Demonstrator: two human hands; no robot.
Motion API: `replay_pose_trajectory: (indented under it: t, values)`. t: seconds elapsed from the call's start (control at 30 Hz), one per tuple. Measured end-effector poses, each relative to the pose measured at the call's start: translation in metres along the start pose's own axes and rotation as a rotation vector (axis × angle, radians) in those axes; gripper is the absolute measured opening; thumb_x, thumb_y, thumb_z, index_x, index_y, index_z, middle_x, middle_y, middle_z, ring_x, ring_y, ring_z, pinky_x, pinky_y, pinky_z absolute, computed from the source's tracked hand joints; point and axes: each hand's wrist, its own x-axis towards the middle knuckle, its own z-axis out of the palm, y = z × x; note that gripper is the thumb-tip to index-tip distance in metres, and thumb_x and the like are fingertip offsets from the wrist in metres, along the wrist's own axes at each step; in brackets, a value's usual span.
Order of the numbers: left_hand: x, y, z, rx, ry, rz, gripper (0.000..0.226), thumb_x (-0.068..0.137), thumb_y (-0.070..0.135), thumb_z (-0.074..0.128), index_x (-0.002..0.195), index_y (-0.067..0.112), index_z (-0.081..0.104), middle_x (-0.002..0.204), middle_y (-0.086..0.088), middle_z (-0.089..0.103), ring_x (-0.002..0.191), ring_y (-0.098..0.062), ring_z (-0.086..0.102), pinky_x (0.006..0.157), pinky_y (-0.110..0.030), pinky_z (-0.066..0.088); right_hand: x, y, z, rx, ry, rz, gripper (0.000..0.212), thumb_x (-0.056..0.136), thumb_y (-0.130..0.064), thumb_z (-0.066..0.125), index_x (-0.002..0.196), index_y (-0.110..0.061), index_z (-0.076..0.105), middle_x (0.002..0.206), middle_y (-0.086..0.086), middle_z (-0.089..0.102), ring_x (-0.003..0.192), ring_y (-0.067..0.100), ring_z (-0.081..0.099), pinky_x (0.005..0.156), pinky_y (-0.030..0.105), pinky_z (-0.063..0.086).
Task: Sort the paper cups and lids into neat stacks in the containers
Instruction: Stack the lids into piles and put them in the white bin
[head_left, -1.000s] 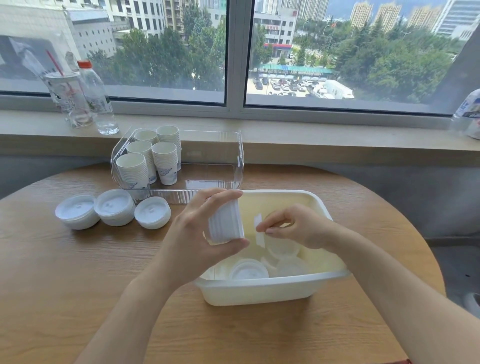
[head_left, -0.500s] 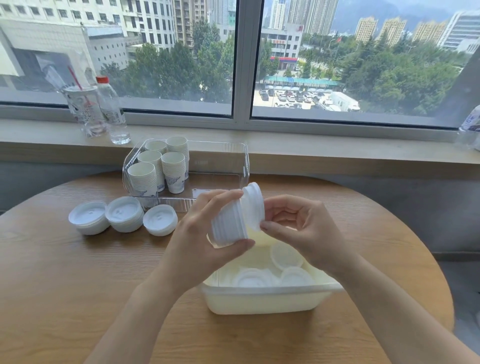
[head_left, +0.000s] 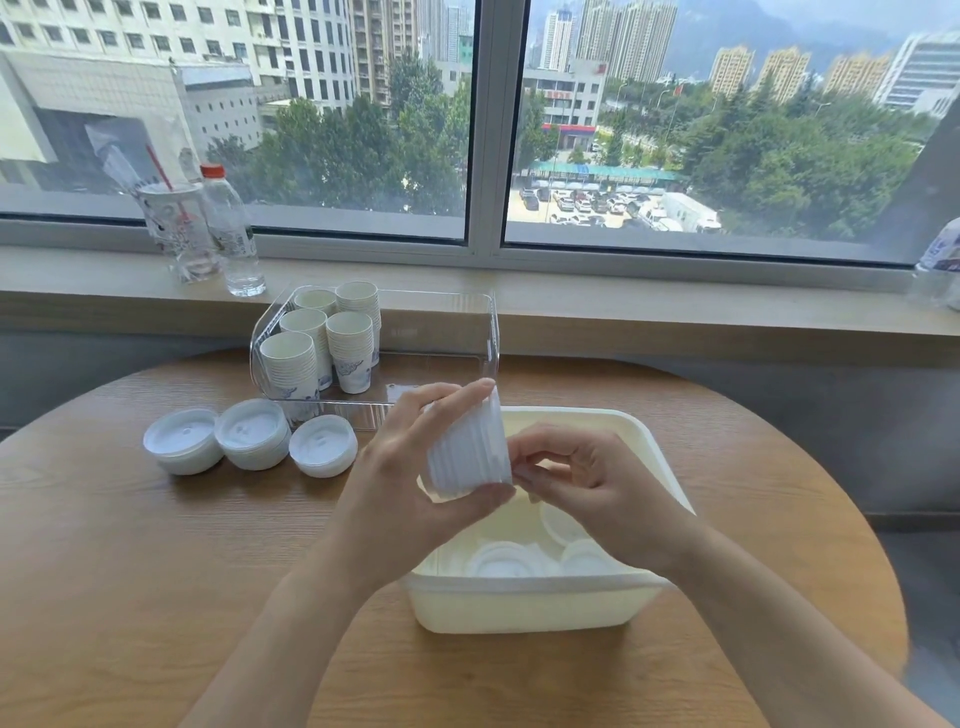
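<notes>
Lids (head_left: 467, 451), white ribbed plastic nested into a sideways stack, are clasped by the left hand (head_left: 410, 470) above the creamy plastic tub (head_left: 670, 470), their open end pinched by the right hand (head_left: 576, 480). Loose round lids (head_left: 501, 558) are seen in the tub; paper cups (head_left: 350, 345) are stacked in the clear bin (head_left: 483, 332) on the wood-grain table (head_left: 130, 571).

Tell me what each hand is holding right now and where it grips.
The left hand holds a stack of white lids by its sides. The right hand fingertips touch the stack's end; a grip there cannot be told.
</notes>
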Motion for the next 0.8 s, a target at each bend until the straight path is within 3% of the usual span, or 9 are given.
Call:
replay_pose_trajectory:
  t: [0.1, 0.2, 0.27, 0.33, 0.4, 0.47, 0.67, 0.8]
  values:
    - [0.0, 0.002, 0.003, -0.001, -0.008, 0.014, 0.075, 0.076, 0.046, 0.092, 0.144, 0.034, 0.06, 0.14, 0.012, 0.055, 0.132, -0.011, 0.054, 0.103, -0.028, 0.046, 0.001, 0.0, 0.001, 0.003, -0.017, 0.016, 0.016, 0.101, 0.008, 0.059, 0.109, 0.007, 0.073, 0.104, 0.026, 0.07, 0.092, 0.017, 0.06, 0.082, 0.027, 0.05]
    - [0.0, 0.003, 0.004, -0.009, 0.006, 0.023, 0.069, 0.076, 0.045, 0.088, 0.139, 0.033, 0.062, 0.139, 0.012, 0.057, 0.132, -0.015, 0.056, 0.102, -0.029, 0.047, 0.0, -0.002, 0.0, -0.011, -0.041, 0.012, 0.015, 0.102, 0.0, 0.061, 0.107, -0.002, 0.075, 0.099, 0.008, 0.07, 0.093, 0.008, 0.062, 0.083, 0.023, 0.049]
    - [0.0, 0.003, 0.005, -0.017, 0.016, 0.03, 0.068, 0.076, 0.047, 0.086, 0.138, 0.032, 0.062, 0.139, 0.012, 0.057, 0.131, -0.016, 0.056, 0.102, -0.028, 0.047, -0.001, -0.001, -0.002, -0.073, 0.002, -0.021, 0.013, 0.1, -0.016, 0.069, 0.11, -0.015, 0.078, 0.107, -0.004, 0.07, 0.103, 0.011, 0.065, 0.088, 0.027, 0.052]
    - [0.0, 0.003, 0.005, -0.018, 0.02, 0.034, 0.068, 0.078, 0.046, 0.087, 0.139, 0.031, 0.061, 0.139, 0.011, 0.058, 0.131, -0.016, 0.056, 0.102, -0.027, 0.047, -0.001, 0.001, -0.003, -0.216, 0.115, -0.059, 0.033, 0.09, -0.041, 0.078, 0.122, -0.03, 0.073, 0.122, -0.011, 0.066, 0.118, 0.016, 0.062, 0.095, 0.032, 0.053]
    - [0.0, 0.004, 0.005, -0.016, 0.028, 0.039, 0.066, 0.079, 0.044, 0.087, 0.139, 0.031, 0.062, 0.139, 0.011, 0.058, 0.131, -0.017, 0.056, 0.101, -0.025, 0.046, 0.0, 0.003, -0.005, -0.25, 0.136, -0.061, 0.063, 0.082, -0.051, 0.082, 0.139, -0.037, 0.06, 0.138, -0.016, 0.061, 0.131, 0.012, 0.058, 0.101, 0.031, 0.054]
    - [0.0, 0.004, 0.005, -0.016, 0.027, 0.056, 0.065, 0.081, 0.046, 0.086, 0.139, 0.03, 0.062, 0.139, 0.009, 0.058, 0.132, -0.019, 0.056, 0.102, -0.024, 0.046, 0.001, 0.006, -0.004, -0.183, 0.066, -0.036, 0.077, 0.08, -0.046, 0.087, 0.148, -0.036, 0.052, 0.144, -0.017, 0.06, 0.135, 0.008, 0.058, 0.103, 0.03, 0.055]
    - [-0.001, 0.0, 0.003, -0.056, -0.03, 0.07, 0.087, 0.074, 0.051, 0.092, 0.15, 0.034, 0.054, 0.147, 0.014, 0.054, 0.141, -0.015, 0.05, 0.111, -0.02, 0.039, 0.004, 0.006, -0.01, 0.009, -0.049, 0.04, 0.075, 0.087, -0.021, 0.086, 0.153, -0.024, 0.051, 0.148, -0.005, 0.062, 0.139, 0.018, 0.057, 0.109, 0.047, 0.053]
    - [-0.001, -0.002, 0.004, -0.061, -0.065, 0.082, 0.091, 0.073, 0.051, 0.091, 0.153, 0.04, 0.049, 0.15, 0.015, 0.052, 0.144, -0.016, 0.048, 0.113, -0.024, 0.039, 0.005, 0.006, -0.014, 0.025, -0.101, 0.031, 0.076, 0.087, -0.014, 0.085, 0.153, -0.027, 0.051, 0.149, -0.005, 0.061, 0.142, 0.017, 0.055, 0.111, 0.045, 0.052]
